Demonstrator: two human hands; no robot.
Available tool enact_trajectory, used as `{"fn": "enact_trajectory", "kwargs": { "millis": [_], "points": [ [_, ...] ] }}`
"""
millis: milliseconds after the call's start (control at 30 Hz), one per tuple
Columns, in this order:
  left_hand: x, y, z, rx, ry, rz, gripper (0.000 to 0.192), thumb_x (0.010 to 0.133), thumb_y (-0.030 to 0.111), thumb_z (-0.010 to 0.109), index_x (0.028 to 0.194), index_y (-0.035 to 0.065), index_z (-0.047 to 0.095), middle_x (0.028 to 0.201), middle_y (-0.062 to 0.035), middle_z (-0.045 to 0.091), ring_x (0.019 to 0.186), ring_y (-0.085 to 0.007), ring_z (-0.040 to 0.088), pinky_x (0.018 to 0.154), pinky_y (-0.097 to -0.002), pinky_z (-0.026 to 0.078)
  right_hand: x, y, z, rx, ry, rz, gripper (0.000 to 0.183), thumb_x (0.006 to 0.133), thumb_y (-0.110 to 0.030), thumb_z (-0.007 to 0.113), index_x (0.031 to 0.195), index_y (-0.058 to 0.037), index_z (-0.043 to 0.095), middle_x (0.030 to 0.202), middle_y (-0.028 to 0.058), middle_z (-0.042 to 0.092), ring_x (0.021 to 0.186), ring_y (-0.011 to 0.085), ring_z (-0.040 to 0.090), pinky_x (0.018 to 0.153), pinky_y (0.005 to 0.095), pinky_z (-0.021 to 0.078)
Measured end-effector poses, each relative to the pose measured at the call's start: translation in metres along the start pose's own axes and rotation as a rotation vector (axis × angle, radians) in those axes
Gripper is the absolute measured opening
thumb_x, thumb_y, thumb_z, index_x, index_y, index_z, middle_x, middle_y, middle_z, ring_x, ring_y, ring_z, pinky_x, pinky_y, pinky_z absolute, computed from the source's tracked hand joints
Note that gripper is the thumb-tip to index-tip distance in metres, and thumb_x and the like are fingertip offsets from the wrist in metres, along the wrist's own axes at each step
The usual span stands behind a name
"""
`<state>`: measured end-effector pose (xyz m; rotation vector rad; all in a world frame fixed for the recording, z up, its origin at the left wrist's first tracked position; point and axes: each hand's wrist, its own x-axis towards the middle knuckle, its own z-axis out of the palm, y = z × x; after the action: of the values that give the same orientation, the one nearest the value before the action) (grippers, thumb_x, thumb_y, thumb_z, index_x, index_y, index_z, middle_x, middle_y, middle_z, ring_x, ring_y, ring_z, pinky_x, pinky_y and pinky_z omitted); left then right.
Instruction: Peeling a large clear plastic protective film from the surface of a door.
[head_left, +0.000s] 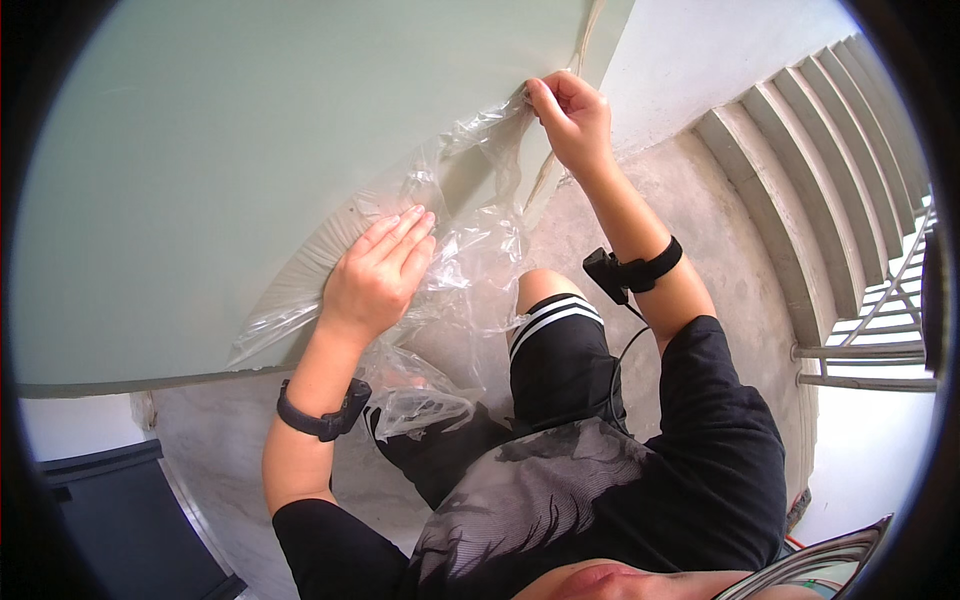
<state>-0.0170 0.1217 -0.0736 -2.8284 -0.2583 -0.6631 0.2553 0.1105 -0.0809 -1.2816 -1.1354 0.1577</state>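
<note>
A large flat pale green panel (187, 172) spans the upper left. Clear plastic film (472, 262) clings in wrinkles to its lower right part and hangs loose in crumpled folds past the edge. My left hand (379, 274) lies flat on the film against the panel, fingers together and stretched out. Farther up and to the right, my right hand (568, 112) pinches the film's upper end between thumb and fingers near the panel's right edge. A loose, narrow strip runs along that edge, above and below the right hand; its material is unclear.
Concrete stairs (802, 195) curve down the right side, with a metal railing (862, 352) near their lower end. Bare concrete floor (675, 210) shows around my knee. A dark, flat-sided object (127, 517) stands at the lower left. A black cable hangs from my right forearm strap.
</note>
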Motion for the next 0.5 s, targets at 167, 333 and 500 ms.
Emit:
{"fn": "enact_trajectory", "kwargs": {
  "millis": [167, 333, 500],
  "points": [
    [0.0011, -0.0003, 0.0006, -0.001, 0.004, 0.004, 0.017, 0.079, 0.009, 0.052, 0.089, 0.0001, 0.061, 0.107, -0.0116, 0.062, 0.106, -0.0204, 0.057, 0.093, -0.0319, 0.041, 0.0008, 0.0001, 0.0003, 0.029, 0.02, 0.044, 0.019, 0.082, -0.014, 0.062, 0.071, 0.0019, 0.059, 0.057, 0.0001, 0.055, 0.054, 0.0041, 0.046, 0.051, 0.0205, 0.0391],
    [0.0007, -0.0001, 0.0007, 0.03, -0.002, 0.029, 0.017, 0.078, 0.009, 0.052, 0.089, 0.0001, 0.061, 0.106, -0.0117, 0.063, 0.106, -0.0202, 0.057, 0.093, -0.0318, 0.041, -0.0001, -0.0025, -0.0006, 0.033, -0.002, 0.007, 0.02, 0.082, -0.014, 0.062, 0.07, 0.0016, 0.06, 0.056, 0.0005, 0.055, 0.054, 0.0039, 0.045, 0.05, 0.0204, 0.0387],
    [-0.0002, -0.0005, 0.0019, 0.031, 0.007, 0.028, 0.017, 0.078, 0.009, 0.051, 0.089, -0.0002, 0.061, 0.106, -0.0121, 0.063, 0.106, -0.0202, 0.057, 0.094, -0.0315, 0.041, 0.0001, -0.0048, 0.0014, -0.014, 0.041, 0.024, 0.023, 0.081, -0.015, 0.063, 0.067, 0.0016, 0.058, 0.053, 0.0007, 0.054, 0.051, 0.0041, 0.044, 0.048, 0.021, 0.038]
  ]
}}
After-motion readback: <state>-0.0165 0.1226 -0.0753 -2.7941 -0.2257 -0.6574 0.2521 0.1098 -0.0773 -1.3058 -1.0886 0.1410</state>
